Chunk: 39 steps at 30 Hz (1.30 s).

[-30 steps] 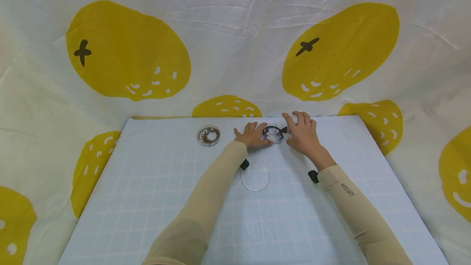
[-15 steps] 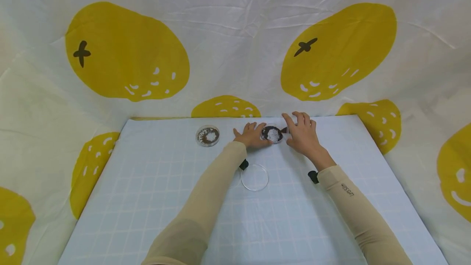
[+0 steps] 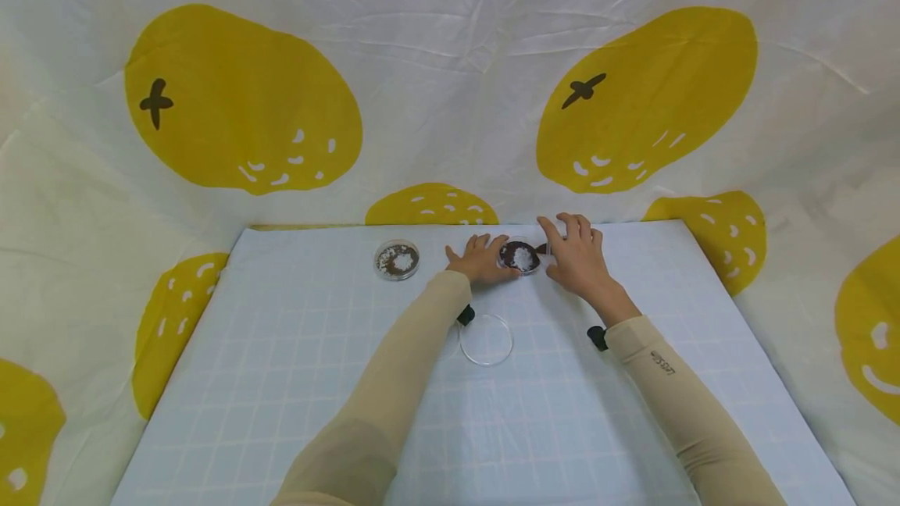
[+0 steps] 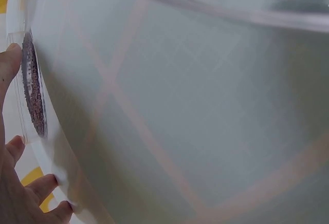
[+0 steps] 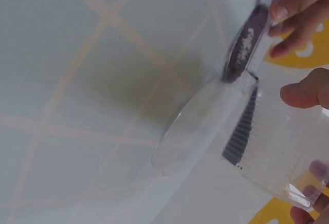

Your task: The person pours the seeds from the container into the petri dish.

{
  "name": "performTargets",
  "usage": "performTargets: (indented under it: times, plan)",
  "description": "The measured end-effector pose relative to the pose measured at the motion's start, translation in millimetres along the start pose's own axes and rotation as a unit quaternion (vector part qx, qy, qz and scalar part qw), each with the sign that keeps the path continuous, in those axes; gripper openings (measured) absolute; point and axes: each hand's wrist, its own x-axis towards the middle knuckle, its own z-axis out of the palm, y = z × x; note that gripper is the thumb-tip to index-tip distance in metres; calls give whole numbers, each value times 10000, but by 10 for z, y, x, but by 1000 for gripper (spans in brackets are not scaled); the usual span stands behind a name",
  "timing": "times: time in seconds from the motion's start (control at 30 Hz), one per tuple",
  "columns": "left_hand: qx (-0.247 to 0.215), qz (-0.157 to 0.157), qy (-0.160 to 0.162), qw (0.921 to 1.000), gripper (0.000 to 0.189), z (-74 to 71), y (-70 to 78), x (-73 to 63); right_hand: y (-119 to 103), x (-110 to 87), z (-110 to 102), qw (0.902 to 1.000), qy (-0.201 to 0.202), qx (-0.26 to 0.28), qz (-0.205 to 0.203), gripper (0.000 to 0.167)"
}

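Note:
My left hand (image 3: 485, 260) spans a petri dish (image 3: 521, 257) at the table's back edge, its thumb and a finger on either side of the rim. Dark granules with a white patch in the middle fill this dish. Close on its right, my right hand (image 3: 578, 256) grips a clear plastic container (image 5: 288, 147) between thumb and fingers. This container is tilted, and dark granules (image 5: 241, 131) gather along its side toward the dish. A clear round disc (image 5: 187, 126) lies on the tablecloth in the right wrist view.
Another petri dish (image 3: 397, 260) with brown and white granules stands to the left. Nearer the front lies a clear round lid (image 3: 487, 340), partly beside the left forearm. Patterned fabric (image 3: 450, 100) hangs behind the table.
Inside the dish under my left hand, the white patch has shrunk and dark granules cover more of the area around it. Both hands stay almost in place.

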Motion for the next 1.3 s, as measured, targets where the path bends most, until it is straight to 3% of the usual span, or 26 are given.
performTargets:
  times: [0.6,0.93,1.3]
  plan:
    - [-169,12,-5,9999,91,-42,15,-51,-45,-3,-38,9999,-61,54,83,91]
    - [-133,13,-63,9999,90,-56,20,-70,60,-65,16,9956,202,857,326,91]
    - [-134,74,-62,9999,90,-70,13,-89,213,-144,113,9771,688,1852,796,94]
